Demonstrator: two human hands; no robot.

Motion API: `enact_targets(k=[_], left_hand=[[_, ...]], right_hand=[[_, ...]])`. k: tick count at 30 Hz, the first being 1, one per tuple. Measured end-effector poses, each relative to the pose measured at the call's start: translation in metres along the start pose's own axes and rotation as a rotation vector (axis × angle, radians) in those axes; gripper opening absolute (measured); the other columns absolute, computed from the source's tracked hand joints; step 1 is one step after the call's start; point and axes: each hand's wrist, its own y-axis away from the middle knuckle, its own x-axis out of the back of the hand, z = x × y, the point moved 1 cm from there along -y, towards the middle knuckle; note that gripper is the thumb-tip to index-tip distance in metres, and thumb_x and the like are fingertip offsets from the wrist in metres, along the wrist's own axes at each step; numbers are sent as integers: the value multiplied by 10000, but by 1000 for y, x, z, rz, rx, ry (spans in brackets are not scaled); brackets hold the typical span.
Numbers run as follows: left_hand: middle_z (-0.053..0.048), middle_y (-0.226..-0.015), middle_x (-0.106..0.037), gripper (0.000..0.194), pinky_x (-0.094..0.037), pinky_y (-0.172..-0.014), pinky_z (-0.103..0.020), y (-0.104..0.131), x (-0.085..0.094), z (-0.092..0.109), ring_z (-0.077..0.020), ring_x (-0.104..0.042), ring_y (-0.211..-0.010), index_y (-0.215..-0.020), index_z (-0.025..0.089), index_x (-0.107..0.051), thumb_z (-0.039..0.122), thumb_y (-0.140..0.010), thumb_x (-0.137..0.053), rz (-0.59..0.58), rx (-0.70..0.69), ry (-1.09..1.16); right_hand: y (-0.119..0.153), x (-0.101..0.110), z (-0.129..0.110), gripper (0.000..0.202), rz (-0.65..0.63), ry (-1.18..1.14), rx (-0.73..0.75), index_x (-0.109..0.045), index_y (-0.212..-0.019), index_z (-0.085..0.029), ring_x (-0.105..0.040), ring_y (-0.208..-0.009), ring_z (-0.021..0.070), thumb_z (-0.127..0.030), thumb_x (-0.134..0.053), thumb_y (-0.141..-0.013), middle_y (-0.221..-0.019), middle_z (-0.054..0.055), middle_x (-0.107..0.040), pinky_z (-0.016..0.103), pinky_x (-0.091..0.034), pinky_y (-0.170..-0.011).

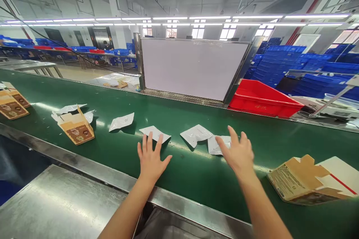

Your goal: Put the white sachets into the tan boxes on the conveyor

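Note:
Both my hands hover over a green conveyor belt (pixel 196 171) with fingers spread and nothing in them. My left hand (pixel 150 158) is just short of a white sachet (pixel 155 133). My right hand (pixel 238 152) partly covers another white sachet (pixel 215 145), which lies next to a third sachet (pixel 196 134). One more white sachet (pixel 121 121) lies further left. An open brown carton (pixel 76 128) with white sachets behind it sits at the left. A larger brown and white carton (pixel 305 180) lies on its side at the right.
More brown cartons (pixel 11 104) sit at the belt's far left. A white panel (pixel 192 68) stands behind the belt, with a red bin (pixel 260 99) to its right and stacks of blue crates (pixel 283 63) beyond. A steel ledge (pixel 61 201) runs along the near side.

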Motion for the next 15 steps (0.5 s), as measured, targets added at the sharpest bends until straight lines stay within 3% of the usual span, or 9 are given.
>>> enact_targets(k=[3, 6, 8, 11, 13, 15], left_hand=[[-134, -1533, -215, 899, -85, -1074, -709, -35, -23, 6, -440, -105, -1408, -1360, 342, -409, 294, -566, -829, -238, -135, 36], [-190, -1421, -407, 740, -179, -1045, -725, -57, -43, 3, -459, -254, -1359, -1237, 257, -554, 338, -559, -839, -439, -186, 77], [-216, -1331, -496, 606, -297, -1028, -675, -62, -52, -3, -442, -359, -1309, -1147, 193, -612, 346, -597, -816, -478, -193, 70], [-233, -1323, -494, 572, -464, -953, -537, -63, -53, -13, -390, -448, -1253, -1181, 145, -579, 154, -635, -752, -504, -188, 66], [-192, -1233, -576, 504, -520, -901, -429, -67, -48, -20, -315, -539, -1164, -1158, 153, -592, 72, -666, -669, -511, -175, 76], [-127, -1179, -620, 333, -494, -953, -379, -78, -39, -32, -257, -556, -1139, -1037, 182, -653, 119, -710, -634, -487, -137, 89]], right_hand=[[-16, -47, -36, 904, -88, 27, -242, -242, -1475, -255, -253, -1276, 522, -818, -309, -771, -1488, 251, -157, 713, -314, -846], [-25, -79, -68, 915, -174, 22, -153, -323, -1442, -275, -264, -1263, 529, -835, -368, -720, -1476, 251, -193, 699, -324, -817], [-27, -93, -89, 849, -241, 15, -6, -409, -1389, -294, -326, -1247, 495, -791, -443, -703, -1440, 202, -309, 656, -333, -872], [-29, -104, -108, 723, -317, 6, 151, -473, -1326, -214, -517, -1099, 407, -615, -506, -726, -1273, 191, -493, 529, -424, -876], [-36, -111, -105, 664, -337, 8, 186, -506, -1267, -165, -576, -995, 384, -549, -486, -726, -1160, 204, -546, 492, -474, -802], [-48, -120, -90, 599, -317, 3, 237, -573, -1153, -173, -601, -903, 381, -566, -466, -713, -1042, 196, -579, 489, -499, -705]])
